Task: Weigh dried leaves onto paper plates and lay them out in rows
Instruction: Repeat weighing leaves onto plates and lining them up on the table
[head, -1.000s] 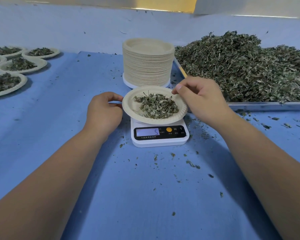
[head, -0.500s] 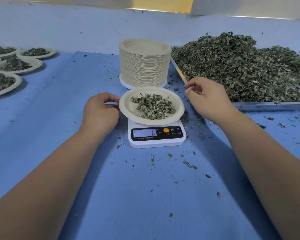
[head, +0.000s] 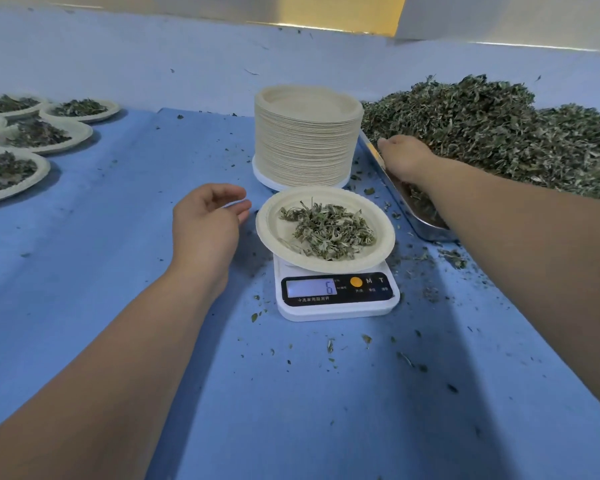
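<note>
Beside the plate (head: 270, 226), left hand (head: 205, 223), fingers (head: 232, 196) loose and apart; right hand (head: 404, 157) on leaf pile (head: 499, 133), fingers unseen

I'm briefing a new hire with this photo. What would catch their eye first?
The heap of dried leaves in the metal tray at far right, the right hand at its edge. In the centre, a paper plate of leaves sits on a white scale reading 6, a tall stack of plates behind.
</note>
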Motion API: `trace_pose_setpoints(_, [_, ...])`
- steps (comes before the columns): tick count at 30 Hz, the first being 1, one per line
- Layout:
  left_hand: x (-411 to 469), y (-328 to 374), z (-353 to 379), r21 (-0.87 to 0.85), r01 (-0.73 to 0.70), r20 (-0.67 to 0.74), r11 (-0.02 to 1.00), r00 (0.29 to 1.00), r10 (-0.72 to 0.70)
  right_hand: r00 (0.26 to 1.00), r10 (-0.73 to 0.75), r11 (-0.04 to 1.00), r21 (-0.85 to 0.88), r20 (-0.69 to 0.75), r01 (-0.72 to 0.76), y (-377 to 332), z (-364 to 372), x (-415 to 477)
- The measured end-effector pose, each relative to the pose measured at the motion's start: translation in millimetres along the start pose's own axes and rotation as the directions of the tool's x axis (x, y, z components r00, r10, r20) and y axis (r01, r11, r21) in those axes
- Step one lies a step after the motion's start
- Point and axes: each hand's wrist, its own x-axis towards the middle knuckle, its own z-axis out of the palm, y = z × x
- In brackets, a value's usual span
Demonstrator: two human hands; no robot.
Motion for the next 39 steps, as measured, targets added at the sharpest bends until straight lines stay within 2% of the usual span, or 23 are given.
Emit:
trace_pose_setpoints(3, [4,-2,2,0.005,0.024,0.003,1.0,1.0,-0.024,0.998,-0.008,1.0,0.023,-0.06,0.009,9,5,23])
trace_pose_setpoints(5, [5,-4,2,0.026,0.024,0.002,0.999,1.0,-0.024,0.992,-0.051,0.998,-0.052,-0.112,0.045,14,7,35])
trace_pose_setpoints(7, [6,-5,3,0.048,0.026,-0.001,0.998,1.0,-0.026,0.993,-0.113,0.979,-0.175,-0.024,0.107,17,10,41])
trace_pose_setpoints(10, [7,-7,3,0.089,0.022,0.004,0.996,1.0,-0.022,0.979,-0.109,0.926,-0.34,0.173,0.163,19,16,42])
trace_pose_setpoints(15, [5,-7,5,0.134,0.017,0.004,0.991,1.0,-0.018,0.972,-0.093,0.854,-0.485,0.215,0.189,13,7,34])
trace_pose_setpoints(23, [3,-5,4,0.189,0.009,0.019,0.982,1.0,-0.012,0.943,-0.158,0.778,-0.55,0.294,0.302,10,-23,-11])
trace_pose_setpoints(25, [2,-4,4,0.198,0.014,0.025,0.98,1.0,-0.02,0.937,-0.184,0.773,-0.544,0.298,0.325,13,-32,-32])
trace_pose_setpoints(34, [-5,-1,4,0.24,-0.014,0.031,0.971,1.0,0.007,0.958,-0.186,0.907,-0.337,0.216,0.252,38,-46,-96])
trace_pose_setpoints(36, [-6,0,2,0.204,-0.018,0.034,0.979,0.999,0.012,0.975,-0.192,0.942,-0.256,0.111,0.215,41,-49,-101])
trace_pose_setpoints(39, [-7,1,0,0.168,-0.012,0.024,0.986,1.0,0.009,0.977,-0.165,0.983,-0.104,-0.133,0.152,42,-52,-106])
